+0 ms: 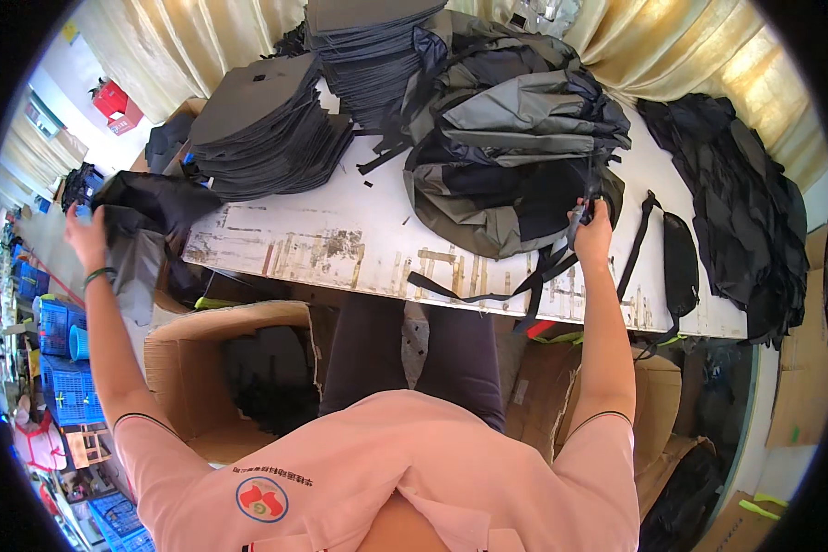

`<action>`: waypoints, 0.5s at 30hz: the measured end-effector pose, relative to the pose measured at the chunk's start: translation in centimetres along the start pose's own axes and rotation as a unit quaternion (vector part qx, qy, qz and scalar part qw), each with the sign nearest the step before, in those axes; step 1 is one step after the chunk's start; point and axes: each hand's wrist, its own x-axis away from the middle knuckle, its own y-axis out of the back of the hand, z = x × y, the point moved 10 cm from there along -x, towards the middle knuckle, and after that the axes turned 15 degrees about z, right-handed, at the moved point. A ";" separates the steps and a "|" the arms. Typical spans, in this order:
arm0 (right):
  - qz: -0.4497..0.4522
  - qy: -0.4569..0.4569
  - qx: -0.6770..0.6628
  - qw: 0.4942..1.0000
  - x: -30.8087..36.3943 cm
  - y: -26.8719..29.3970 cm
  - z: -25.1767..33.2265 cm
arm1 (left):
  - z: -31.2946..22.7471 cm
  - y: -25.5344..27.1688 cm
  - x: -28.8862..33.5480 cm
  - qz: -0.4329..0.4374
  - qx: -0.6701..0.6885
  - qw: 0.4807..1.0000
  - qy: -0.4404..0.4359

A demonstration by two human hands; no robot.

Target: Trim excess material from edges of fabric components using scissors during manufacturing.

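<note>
At the far left my left hand (85,237) is raised with fingers apart, beside a blurred grey and black fabric piece (136,253) that hangs off the table's left end. Whether the fingertips touch the cloth is hard to see. My right hand (593,235) is closed on a small dark tool (591,208) that looks like scissors, over the edge of a heap of grey and black sewn bags (515,129). Black straps (474,296) trail from the heap toward the table's front edge.
Stacks of dark flat panels (258,129) stand on the white, worn table (294,244). A narrow black pouch (680,262) with straps and a pile of black fabric (745,202) lie at right. Below are open cardboard boxes (189,354); blue crates (69,391) stand at far left.
</note>
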 end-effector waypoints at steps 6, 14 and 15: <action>0.054 0.019 0.057 0.997 1.4 -1.5 1.8 | -36.0 0.7 16.4 0.332 0.369 0.777 -0.387; 0.060 0.001 0.018 0.998 3.9 -1.0 1.5 | -58.7 -2.0 26.6 0.214 0.231 0.762 -0.565; 0.053 0.036 0.015 0.998 4.3 -0.8 2.0 | -59.7 -3.0 26.1 0.216 0.211 0.766 -0.567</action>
